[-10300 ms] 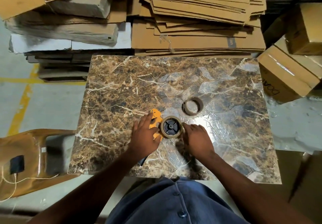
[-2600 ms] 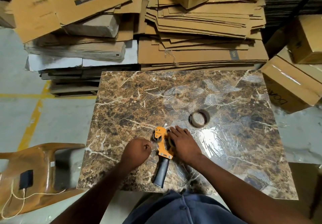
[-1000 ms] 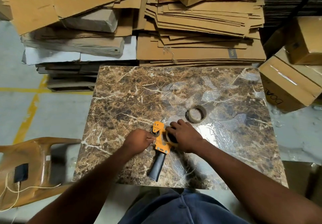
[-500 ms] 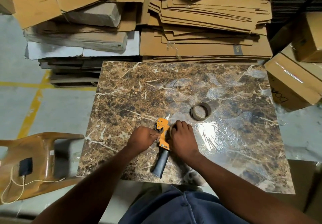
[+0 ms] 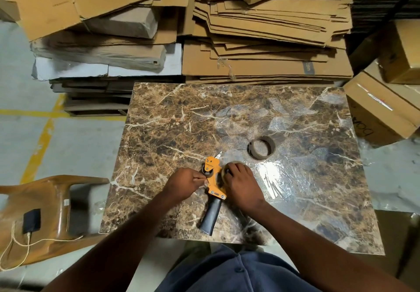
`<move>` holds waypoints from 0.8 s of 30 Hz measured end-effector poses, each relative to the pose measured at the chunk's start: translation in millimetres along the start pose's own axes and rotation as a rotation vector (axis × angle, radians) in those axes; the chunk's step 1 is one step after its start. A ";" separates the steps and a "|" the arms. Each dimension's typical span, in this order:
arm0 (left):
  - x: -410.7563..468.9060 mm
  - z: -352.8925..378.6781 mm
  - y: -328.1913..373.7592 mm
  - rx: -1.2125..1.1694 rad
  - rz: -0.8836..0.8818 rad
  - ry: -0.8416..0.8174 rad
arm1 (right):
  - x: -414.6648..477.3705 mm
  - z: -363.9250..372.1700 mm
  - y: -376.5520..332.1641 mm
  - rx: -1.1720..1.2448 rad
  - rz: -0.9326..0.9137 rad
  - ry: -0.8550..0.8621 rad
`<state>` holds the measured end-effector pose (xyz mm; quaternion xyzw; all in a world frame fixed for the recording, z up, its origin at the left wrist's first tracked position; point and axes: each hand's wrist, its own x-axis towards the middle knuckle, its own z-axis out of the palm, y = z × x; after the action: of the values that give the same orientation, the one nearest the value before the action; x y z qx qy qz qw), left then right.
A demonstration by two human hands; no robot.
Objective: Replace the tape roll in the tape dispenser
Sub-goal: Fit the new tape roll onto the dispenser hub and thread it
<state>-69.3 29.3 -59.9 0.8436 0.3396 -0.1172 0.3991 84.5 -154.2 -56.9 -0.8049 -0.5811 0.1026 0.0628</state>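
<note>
Pinching the tape end with my left hand (image 5: pixel 185 183) just left of the tape dispenser (image 5: pixel 212 181), which now stands on edge instead of lying flat. My right hand (image 5: pixel 242 183) is curled around the new tape roll (image 5: pixel 227 169) on it, so threading comes next; the empty core (image 5: pixel 261 147) sits beyond.

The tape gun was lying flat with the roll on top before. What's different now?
The orange tape dispenser has been turned so its black handle points toward the person. The left hand now pinches at its left side; the right hand covers the tape roll. The empty core stayed put on the marble table.
</note>
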 end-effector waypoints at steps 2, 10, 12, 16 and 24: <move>-1.9 -3.3 -1.1 -0.020 -0.013 0.004 | -2.7 -1.2 2.0 -0.001 -0.005 -0.016; -18.6 -8.8 4.1 -0.104 -0.059 0.043 | 0.7 -3.2 -2.3 -0.050 0.028 0.005; -19.9 -7.6 6.9 -0.106 -0.048 0.072 | -0.1 -3.8 -1.2 -0.052 -0.001 0.045; -22.7 -3.4 21.3 -0.075 -0.006 0.167 | -3.3 -6.6 5.8 -0.018 -0.054 0.048; -11.7 -1.6 49.4 0.038 0.161 0.197 | -5.3 -14.1 25.5 0.313 0.071 0.053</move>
<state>-45.1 2.7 -24.0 0.8830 0.3063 -0.0077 0.3556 109.8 -167.0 -48.4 -0.8078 -0.5271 0.1729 0.1991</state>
